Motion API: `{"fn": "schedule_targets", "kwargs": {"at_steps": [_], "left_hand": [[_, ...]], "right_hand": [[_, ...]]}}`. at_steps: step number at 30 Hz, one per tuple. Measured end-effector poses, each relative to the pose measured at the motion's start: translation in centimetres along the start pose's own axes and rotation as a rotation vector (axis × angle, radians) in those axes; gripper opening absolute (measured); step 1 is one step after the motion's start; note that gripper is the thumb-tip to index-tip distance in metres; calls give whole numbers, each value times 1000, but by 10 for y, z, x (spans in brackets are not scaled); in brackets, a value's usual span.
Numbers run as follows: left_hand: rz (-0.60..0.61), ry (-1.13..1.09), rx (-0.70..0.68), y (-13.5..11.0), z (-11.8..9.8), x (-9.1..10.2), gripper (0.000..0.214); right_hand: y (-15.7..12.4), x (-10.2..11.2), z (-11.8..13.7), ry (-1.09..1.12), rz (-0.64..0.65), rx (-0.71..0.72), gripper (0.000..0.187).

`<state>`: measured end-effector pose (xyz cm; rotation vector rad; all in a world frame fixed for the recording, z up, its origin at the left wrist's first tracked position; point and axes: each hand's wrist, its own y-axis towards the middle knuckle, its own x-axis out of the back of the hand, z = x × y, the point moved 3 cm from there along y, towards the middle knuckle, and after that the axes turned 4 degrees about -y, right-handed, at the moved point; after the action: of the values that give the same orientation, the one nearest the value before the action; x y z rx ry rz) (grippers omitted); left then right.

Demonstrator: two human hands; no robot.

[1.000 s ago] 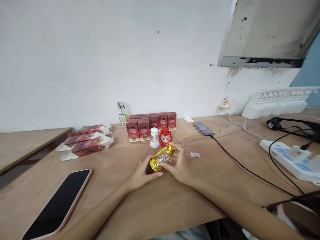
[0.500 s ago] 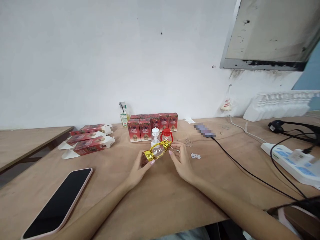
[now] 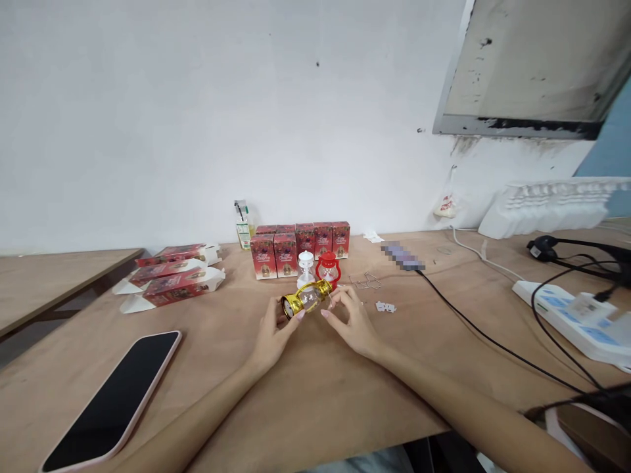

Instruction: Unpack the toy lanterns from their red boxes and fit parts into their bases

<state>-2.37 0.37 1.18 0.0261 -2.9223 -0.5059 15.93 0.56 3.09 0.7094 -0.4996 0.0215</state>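
A small gold toy lantern (image 3: pixel 309 297) with a clear middle lies tilted in the air, its base low at the left and its top toward the right. My left hand (image 3: pixel 272 334) is closed around the base, thumb along the near side. By the lantern's top, my right hand (image 3: pixel 353 322) pinches a thin wire handle, mostly covered by the fingers. Just behind stand a white lantern (image 3: pixel 305 261) and a red lantern (image 3: pixel 328 261). Several bent wires (image 3: pixel 367 281) lie right of them, with a small white plastic piece (image 3: pixel 386 307) nearer me.
Red printed boxes (image 3: pixel 286 255) stand in rows toward the wall. Opened boxes (image 3: pixel 180 286) lie at the left, behind a phone (image 3: pixel 113 401). A cable (image 3: pixel 473 322) crosses the right side toward a white power strip (image 3: pixel 574 322). Stacked white pieces (image 3: pixel 547 207) stand farther back.
The gold lantern has turned so that its underside shows more. My right hand has shifted slightly left along its top, and more of the loose wires show behind it.
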Motion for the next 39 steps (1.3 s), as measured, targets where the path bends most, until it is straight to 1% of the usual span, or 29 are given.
{"fn": "schedule_targets", "kwargs": {"at_steps": [3,5,6,8,10,11,13,16,19,22,25,27,28,34,37,39], "left_hand": [[-105,-75,36,2,-1,4,39],[-165,-202,103,5,1,8,43],[-176,-271,141,7,3,9,45],[-158,-388,202,10,5,9,47],[-124,-438,230,11,6,8,46],[-102,-447,238,11,7,6,45],[-55,-452,255,10,8,3,45],[-13,-427,268,9,12,0,47],[2,-366,258,8,15,0,49],[17,-304,248,8,16,0,51],[30,-293,249,7,15,-1,52],[48,-281,244,6,13,-2,53],[60,-272,240,6,12,-2,53],[123,-180,210,3,7,-3,54],[147,-164,194,2,4,-5,53],[178,-163,193,1,4,-6,52]], "right_hand": [[3,4,-5,45,-72,-78,24],[5,6,-14,79,-136,-169,29],[7,7,-19,106,-146,-218,31],[9,3,-32,214,-98,-345,32],[9,-4,-43,340,-2,-471,33],[9,-8,-46,391,41,-518,33],[7,-15,-49,451,98,-568,34],[5,-23,-48,514,147,-592,35],[2,-25,-45,629,168,-610,41],[1,-23,-38,771,214,-581,45],[0,-21,-29,747,264,-496,50],[0,-19,-22,698,261,-448,57],[0,-19,-20,681,255,-436,57],[-2,-21,-20,653,263,-433,41],[-2,-21,-23,619,225,-402,32],[-1,-21,-24,594,187,-388,30]]}}
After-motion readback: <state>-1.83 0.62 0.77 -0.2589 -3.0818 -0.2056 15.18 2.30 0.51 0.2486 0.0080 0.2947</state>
